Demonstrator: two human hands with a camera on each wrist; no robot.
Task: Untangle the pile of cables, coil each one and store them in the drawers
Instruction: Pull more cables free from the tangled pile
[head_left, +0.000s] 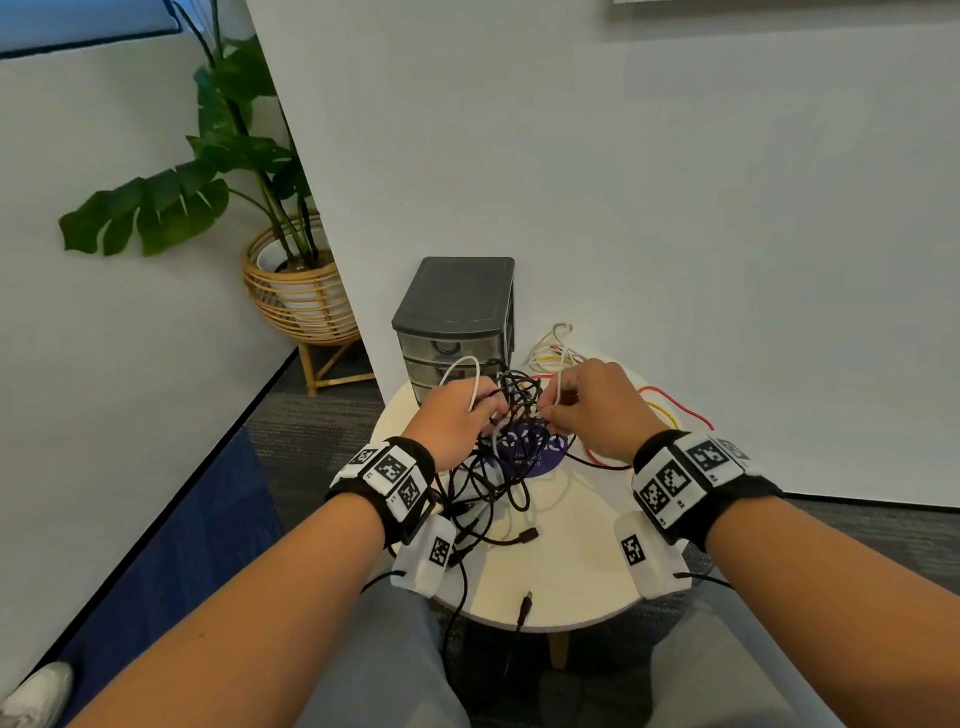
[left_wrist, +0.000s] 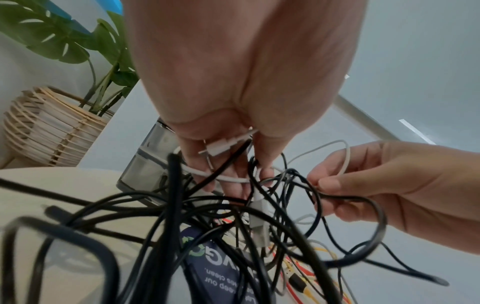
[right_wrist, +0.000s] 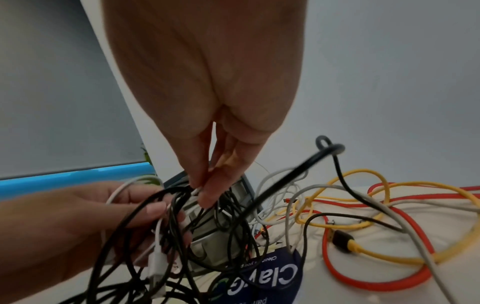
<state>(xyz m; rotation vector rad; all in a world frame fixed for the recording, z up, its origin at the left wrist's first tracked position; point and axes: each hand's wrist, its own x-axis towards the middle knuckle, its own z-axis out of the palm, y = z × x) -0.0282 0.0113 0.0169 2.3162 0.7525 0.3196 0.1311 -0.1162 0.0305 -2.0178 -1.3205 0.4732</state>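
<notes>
A tangle of black cables (head_left: 493, 483) is lifted over the middle of the round white table (head_left: 571, 561). A white cable (head_left: 462, 364) runs through it. My left hand (head_left: 488, 405) grips the white cable (left_wrist: 228, 179) near its plug, with black strands looped over the fingers (left_wrist: 233, 185). My right hand (head_left: 550, 410) pinches another stretch of the white cable (right_wrist: 197, 190) between thumb and fingertips (right_wrist: 207, 197), close to the left hand (right_wrist: 64, 216). The grey drawer unit (head_left: 452, 306) stands just behind the hands, with its drawers closed.
Red (right_wrist: 337, 273) and yellow (right_wrist: 363, 253) cables lie loose on the table at the right, with pale cables (head_left: 553, 353) by the wall. A navy round sticker (head_left: 535, 457) lies under the tangle. A black plug (head_left: 525, 605) lies at the front edge. A potted plant (head_left: 291, 291) stands at the left.
</notes>
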